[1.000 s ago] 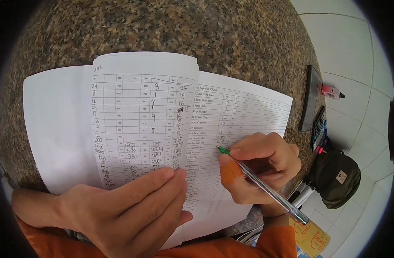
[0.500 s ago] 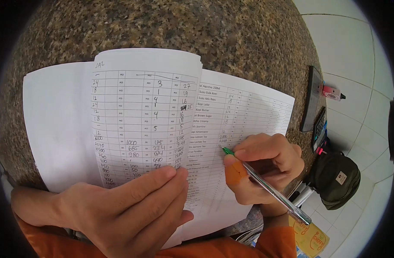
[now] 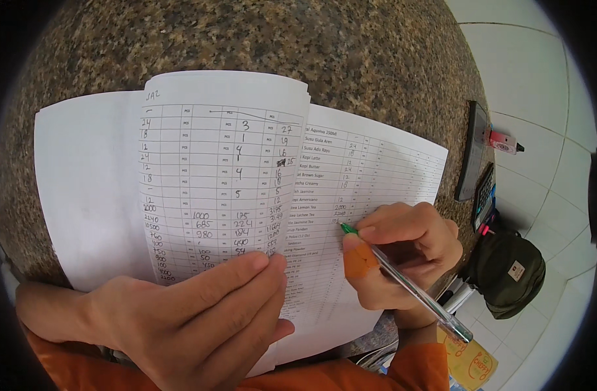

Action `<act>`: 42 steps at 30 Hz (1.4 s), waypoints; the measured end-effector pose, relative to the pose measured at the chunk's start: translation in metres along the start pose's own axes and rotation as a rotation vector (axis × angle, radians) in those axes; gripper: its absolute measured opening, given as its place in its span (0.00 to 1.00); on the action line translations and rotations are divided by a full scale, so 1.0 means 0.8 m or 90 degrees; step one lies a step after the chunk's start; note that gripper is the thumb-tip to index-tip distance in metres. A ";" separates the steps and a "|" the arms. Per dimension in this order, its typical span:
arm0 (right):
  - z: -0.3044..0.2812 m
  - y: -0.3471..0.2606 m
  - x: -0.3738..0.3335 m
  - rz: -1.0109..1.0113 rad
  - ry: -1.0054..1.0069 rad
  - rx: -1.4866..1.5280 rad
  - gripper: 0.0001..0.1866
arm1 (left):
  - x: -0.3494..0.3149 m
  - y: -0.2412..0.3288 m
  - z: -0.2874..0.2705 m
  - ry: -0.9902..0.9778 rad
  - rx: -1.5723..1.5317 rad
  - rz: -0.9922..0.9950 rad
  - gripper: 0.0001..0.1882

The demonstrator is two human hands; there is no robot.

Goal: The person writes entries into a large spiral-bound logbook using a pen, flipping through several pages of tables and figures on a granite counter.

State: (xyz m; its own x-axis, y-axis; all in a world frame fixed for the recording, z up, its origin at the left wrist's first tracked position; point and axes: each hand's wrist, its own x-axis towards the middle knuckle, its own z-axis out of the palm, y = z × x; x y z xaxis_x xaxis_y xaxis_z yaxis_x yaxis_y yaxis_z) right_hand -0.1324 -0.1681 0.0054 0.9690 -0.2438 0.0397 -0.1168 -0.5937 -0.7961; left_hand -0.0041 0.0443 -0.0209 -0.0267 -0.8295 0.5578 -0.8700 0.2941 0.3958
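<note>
My right hand [image 3: 409,251] is closed around a pen [image 3: 412,287] with a clear barrel and a green grip. The pen's tip touches a printed table sheet [image 3: 376,176], beside a column of handwritten figures. Orange tape wraps one finger of this hand. At the left, a turned-back sheet [image 3: 213,156] covered in handwritten numbers curls over the printed one. My left hand [image 3: 200,313] holds its lower right edge, fingers together on top and thumb partly visible beneath. The lower rows of the turned-back sheet are hidden behind this hand.
Under the papers lies a brown speckled stone tabletop [image 3: 246,39] with a curved edge. At its right edge are a dark tablet-like device [image 3: 471,150] and a calculator [image 3: 483,195]. Beyond stand a dark green bag [image 3: 507,274], a red-and-white small item [image 3: 502,141] and a yellow package [image 3: 471,362].
The pen tip has moved slightly right, and more of a handwritten figure shows at it. The turned-back sheet has shifted slightly to the right. My left hand keeps its place.
</note>
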 end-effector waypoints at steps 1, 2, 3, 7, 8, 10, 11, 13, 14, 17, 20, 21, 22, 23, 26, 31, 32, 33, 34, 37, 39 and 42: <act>0.001 -0.001 -0.001 0.006 0.022 0.001 0.14 | 0.000 -0.001 0.000 0.003 -0.010 -0.007 0.14; 0.000 -0.003 0.000 0.007 0.023 -0.001 0.14 | 0.004 -0.003 -0.003 0.000 0.007 0.009 0.14; -0.001 -0.006 0.001 0.010 0.014 -0.006 0.14 | 0.006 -0.003 -0.005 -0.005 0.026 0.024 0.14; -0.001 -0.008 0.001 0.011 -0.002 -0.021 0.14 | 0.005 -0.001 -0.006 -0.006 0.008 0.011 0.14; 0.000 -0.006 0.001 0.012 -0.003 -0.020 0.14 | 0.004 -0.001 -0.006 -0.008 0.010 0.014 0.14; 0.003 -0.001 -0.001 0.006 0.038 0.026 0.12 | 0.004 -0.001 -0.006 -0.010 0.012 0.019 0.15; 0.004 -0.001 -0.002 0.005 0.052 0.041 0.12 | 0.004 0.000 -0.007 -0.010 0.008 0.014 0.14; 0.005 -0.003 -0.001 0.022 0.051 0.044 0.12 | 0.004 0.001 -0.006 -0.010 0.005 0.006 0.14; 0.004 -0.002 -0.001 0.028 0.050 0.044 0.12 | 0.003 0.000 -0.005 -0.010 0.005 0.011 0.14; 0.000 -0.001 -0.002 0.020 0.058 0.021 0.12 | 0.007 -0.002 -0.005 -0.008 0.000 0.020 0.14; -0.003 0.002 -0.002 0.022 0.052 0.016 0.12 | 0.010 -0.008 0.005 0.002 -0.008 0.023 0.14; -0.004 -0.003 -0.002 0.033 0.030 0.003 0.13 | 0.009 -0.004 0.000 0.002 0.002 0.017 0.14; -0.004 -0.007 -0.003 0.043 0.007 -0.009 0.15 | 0.007 -0.001 -0.005 -0.003 0.010 0.009 0.14; -0.002 -0.008 -0.004 0.035 -0.002 0.000 0.15 | 0.004 0.003 -0.010 -0.002 0.018 0.011 0.14; 0.006 -0.002 -0.009 0.035 0.015 0.095 0.15 | -0.002 0.002 -0.008 0.001 0.033 0.014 0.14; 0.001 -0.003 -0.019 0.157 0.098 0.179 0.12 | -0.003 -0.007 0.011 0.071 0.024 0.036 0.15; 0.002 -0.015 -0.016 0.201 0.104 0.182 0.14 | -0.003 -0.005 0.005 0.058 0.020 0.041 0.16; 0.006 -0.014 -0.013 0.195 0.093 0.186 0.14 | -0.009 -0.002 0.003 0.055 0.020 0.039 0.16; 0.009 -0.012 -0.009 0.140 0.056 0.151 0.15 | -0.013 0.000 0.001 0.052 0.019 0.037 0.16; 0.010 -0.009 -0.009 0.098 0.030 0.119 0.15 | -0.017 0.004 0.001 0.054 0.011 0.021 0.16; 0.009 -0.007 -0.010 0.113 0.045 0.116 0.16 | -0.015 0.003 0.004 0.058 0.012 0.013 0.16; 0.009 0.002 -0.007 0.049 0.076 0.075 0.14 | -0.006 0.003 0.012 0.085 0.012 0.001 0.15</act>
State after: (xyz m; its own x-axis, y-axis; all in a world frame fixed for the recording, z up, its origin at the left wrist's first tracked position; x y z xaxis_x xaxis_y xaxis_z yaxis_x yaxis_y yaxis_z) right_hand -0.1365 -0.1616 -0.0004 0.9247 -0.3786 0.0409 -0.1571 -0.4772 -0.8646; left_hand -0.0107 0.0446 -0.0294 0.0370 -0.7587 0.6503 -0.8791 0.2848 0.3822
